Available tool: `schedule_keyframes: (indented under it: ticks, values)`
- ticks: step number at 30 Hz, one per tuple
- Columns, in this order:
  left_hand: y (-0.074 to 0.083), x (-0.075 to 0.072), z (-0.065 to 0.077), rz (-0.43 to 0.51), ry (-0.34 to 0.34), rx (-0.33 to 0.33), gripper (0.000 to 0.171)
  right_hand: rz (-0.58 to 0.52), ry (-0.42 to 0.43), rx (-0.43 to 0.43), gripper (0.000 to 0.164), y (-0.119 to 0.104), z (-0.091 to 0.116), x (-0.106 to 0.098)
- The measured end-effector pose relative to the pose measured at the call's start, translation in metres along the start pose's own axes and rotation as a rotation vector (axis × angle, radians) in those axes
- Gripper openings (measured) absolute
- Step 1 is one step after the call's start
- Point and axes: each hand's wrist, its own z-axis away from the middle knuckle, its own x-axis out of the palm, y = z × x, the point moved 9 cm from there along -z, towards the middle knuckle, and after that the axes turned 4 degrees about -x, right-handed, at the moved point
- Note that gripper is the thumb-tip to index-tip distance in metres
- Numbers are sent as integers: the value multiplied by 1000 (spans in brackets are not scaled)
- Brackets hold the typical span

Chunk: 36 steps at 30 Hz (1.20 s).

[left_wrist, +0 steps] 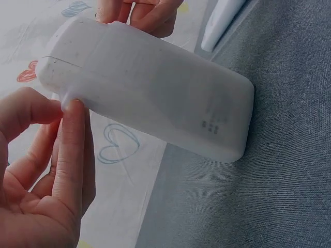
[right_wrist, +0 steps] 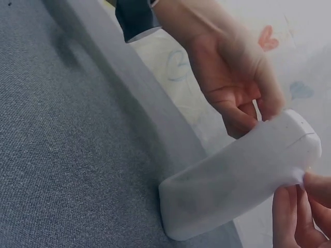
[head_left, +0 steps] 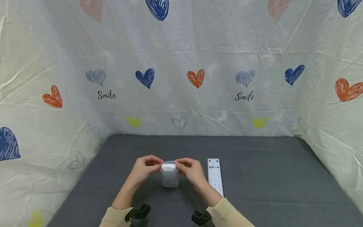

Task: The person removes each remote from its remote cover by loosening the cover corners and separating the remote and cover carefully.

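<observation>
Between the two hands a white, rounded box-like object stands upright on the dark cloth. A thin translucent sleeve wraps it, and a seam line runs across its top part. My left hand pinches the sleeve's upper edge on the left side with thumb and fingers. On the opposite side, the right hand pinches the same edge. Faint dark marks show through near the object's lower end in the left wrist view. What the object is cannot be told.
A white remote control lies right of the right hand, its near end partly hidden by the forearm. Dark grey cloth covers the table. White heart-printed sheeting hangs behind and at both sides.
</observation>
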Motion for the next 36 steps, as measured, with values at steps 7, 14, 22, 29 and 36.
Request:
schedule_keyframes:
  ticks: [7,14,22,29,36]
  values:
    - [-5,-2,1,4,8,-10,18,1,12,-11,22,9,-3,2]
    - [-12,-1,2,1,11,-29,17,34,8,-34,21,11,-5,3]
    - [-17,1,0,14,5,-28,18,121,45,-75,17,10,-5,-1]
    - [-19,2,-3,-3,15,-37,16,161,70,-88,15,6,-3,-3]
    - [-23,2,-1,-30,22,-47,15,134,72,-32,17,10,0,-3]
